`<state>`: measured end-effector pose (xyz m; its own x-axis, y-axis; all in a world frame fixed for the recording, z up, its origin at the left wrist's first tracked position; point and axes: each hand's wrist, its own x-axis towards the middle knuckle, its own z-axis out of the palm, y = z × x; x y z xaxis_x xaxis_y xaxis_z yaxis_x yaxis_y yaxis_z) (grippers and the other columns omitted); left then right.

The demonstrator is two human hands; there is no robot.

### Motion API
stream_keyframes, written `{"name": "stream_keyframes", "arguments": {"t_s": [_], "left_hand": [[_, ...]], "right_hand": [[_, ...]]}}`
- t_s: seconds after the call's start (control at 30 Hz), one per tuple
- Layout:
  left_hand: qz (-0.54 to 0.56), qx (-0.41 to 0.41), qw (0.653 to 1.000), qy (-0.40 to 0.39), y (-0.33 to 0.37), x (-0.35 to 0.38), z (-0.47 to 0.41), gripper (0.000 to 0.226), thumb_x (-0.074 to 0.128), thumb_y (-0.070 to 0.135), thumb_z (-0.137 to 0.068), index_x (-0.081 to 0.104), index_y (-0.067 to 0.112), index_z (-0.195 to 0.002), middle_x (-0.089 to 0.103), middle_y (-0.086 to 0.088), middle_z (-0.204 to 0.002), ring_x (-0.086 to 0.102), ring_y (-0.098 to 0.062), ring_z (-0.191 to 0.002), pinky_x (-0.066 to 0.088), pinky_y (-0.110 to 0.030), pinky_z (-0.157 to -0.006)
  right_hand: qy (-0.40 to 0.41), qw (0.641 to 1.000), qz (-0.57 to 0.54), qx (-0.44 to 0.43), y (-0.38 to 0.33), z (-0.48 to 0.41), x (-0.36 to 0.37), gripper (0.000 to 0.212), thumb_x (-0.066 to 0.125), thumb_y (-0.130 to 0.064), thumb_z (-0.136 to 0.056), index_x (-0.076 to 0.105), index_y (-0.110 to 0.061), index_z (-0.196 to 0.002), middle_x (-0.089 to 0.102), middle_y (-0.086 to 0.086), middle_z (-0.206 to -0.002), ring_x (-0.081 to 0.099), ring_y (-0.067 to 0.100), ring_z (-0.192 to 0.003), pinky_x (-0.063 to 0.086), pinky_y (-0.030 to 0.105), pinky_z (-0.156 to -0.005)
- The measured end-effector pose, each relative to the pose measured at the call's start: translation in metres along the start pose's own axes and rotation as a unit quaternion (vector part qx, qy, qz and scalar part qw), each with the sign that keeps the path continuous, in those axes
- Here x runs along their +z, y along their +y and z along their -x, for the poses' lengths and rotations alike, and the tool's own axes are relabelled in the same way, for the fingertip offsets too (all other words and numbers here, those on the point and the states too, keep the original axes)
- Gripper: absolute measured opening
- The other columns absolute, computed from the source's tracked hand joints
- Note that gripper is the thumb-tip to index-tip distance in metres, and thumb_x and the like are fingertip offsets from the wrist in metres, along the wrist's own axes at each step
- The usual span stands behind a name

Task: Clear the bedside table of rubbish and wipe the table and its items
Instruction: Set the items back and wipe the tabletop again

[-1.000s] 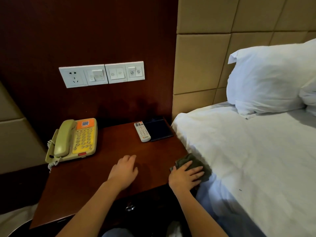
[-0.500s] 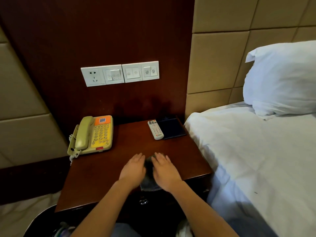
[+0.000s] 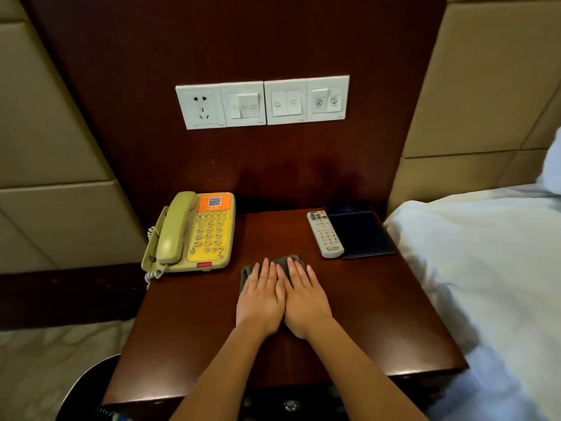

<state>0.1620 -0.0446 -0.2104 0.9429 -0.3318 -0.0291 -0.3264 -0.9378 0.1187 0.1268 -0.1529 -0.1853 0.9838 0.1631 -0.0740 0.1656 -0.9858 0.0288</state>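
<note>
1. Near edge, partly cut off: a dark rounded object [image 3: 82, 387] at lower left, which could be a bin or a stool. A dim metal drawer pull [image 3: 290, 405] sits below the tabletop edge and is hard to make out.
2. Left hand [image 3: 261, 296] and right hand [image 3: 305, 299]: side by side and touching, palms down. The fingers [image 3: 266, 270] are straight and close together, pressing flat on the cloth and pinching nothing.
3. Dark grey-green wiping cloth [image 3: 247, 273]: lies mid-tabletop under both hands.
   - Only its far and left margins show past the fingertips, so its folds and full extent are hidden.
   - Likely soft, limp and light, so it may bunch when pushed.
   - Best driven by flat pressure, or picked up by the exposed far edge.
4. Dark red-brown polished wooden tabletop [image 3: 188, 329]: hard and smooth, so the cloth should slide easily. No rubbish is visible on it.
5. Beige plastic corded telephone with a yellow keypad [image 3: 194, 235]: far-left corner, just beside the hands.
   - The handset rests loose on its cradle and a coiled cord hangs off the left edge.
   - Probably best lifted by the base, steadying the handset.
6. White slim remote control [image 3: 325, 233]: far right, touching a flat dark blue folder [image 3: 359, 232]. Both are probably light and slippery.
7. White wall plate of socket and switches [image 3: 262, 103]: on the wooden panel behind the tabletop.
8. White-sheeted bed [image 3: 485, 268]: abuts the tabletop's right side and is cut off by the frame.
</note>
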Motion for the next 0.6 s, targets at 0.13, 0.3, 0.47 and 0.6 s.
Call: {"name": "stream_keyframes", "arguments": {"t_s": [0.13,0.3,0.47,0.6], "left_hand": [[-0.020,0.019,1.000,0.002,-0.027,-0.005,-0.051,0.070,-0.014,0.041,-0.088,-0.003,0.011,-0.151,-0.005,-0.004,-0.160,-0.012,-0.016,-0.146,0.001,-0.035,-0.120],[-0.007,0.028,0.999,0.027,-0.043,-0.014,-0.116,0.055,0.011,0.027,-0.100,0.006,0.006,-0.151,0.001,-0.007,-0.160,-0.003,-0.020,-0.147,0.002,-0.037,-0.119],[-0.004,-0.009,1.000,-0.001,-0.060,-0.003,-0.186,0.057,0.005,0.032,-0.099,0.003,0.011,-0.151,0.000,-0.004,-0.160,-0.006,-0.015,-0.147,0.001,-0.037,-0.120],[0.008,-0.011,1.000,-0.003,-0.062,-0.009,-0.201,0.056,0.005,0.033,-0.099,0.004,0.012,-0.151,0.000,-0.002,-0.160,-0.006,-0.014,-0.147,0.000,-0.036,-0.120]], "right_hand": [[0.012,1.000,0.022,0.012,0.001,-0.053,-0.004,0.077,0.038,-0.036,-0.097,-0.012,-0.011,-0.150,-0.015,0.017,-0.158,-0.015,0.028,-0.146,-0.019,0.042,-0.112],[0.010,1.000,0.023,0.013,0.017,-0.118,-0.013,0.074,0.035,-0.034,-0.097,-0.011,-0.012,-0.150,-0.013,0.017,-0.158,-0.012,0.027,-0.146,-0.014,0.044,-0.117],[0.015,0.999,0.012,0.027,0.029,-0.166,-0.017,0.072,0.034,-0.031,-0.097,-0.009,-0.013,-0.151,-0.012,0.015,-0.158,-0.012,0.025,-0.147,-0.013,0.044,-0.117],[0.009,0.999,0.006,0.037,0.033,-0.181,-0.019,0.070,0.032,-0.031,-0.097,-0.010,-0.014,-0.151,-0.014,0.014,-0.158,-0.015,0.024,-0.146,-0.015,0.046,-0.116]]}}
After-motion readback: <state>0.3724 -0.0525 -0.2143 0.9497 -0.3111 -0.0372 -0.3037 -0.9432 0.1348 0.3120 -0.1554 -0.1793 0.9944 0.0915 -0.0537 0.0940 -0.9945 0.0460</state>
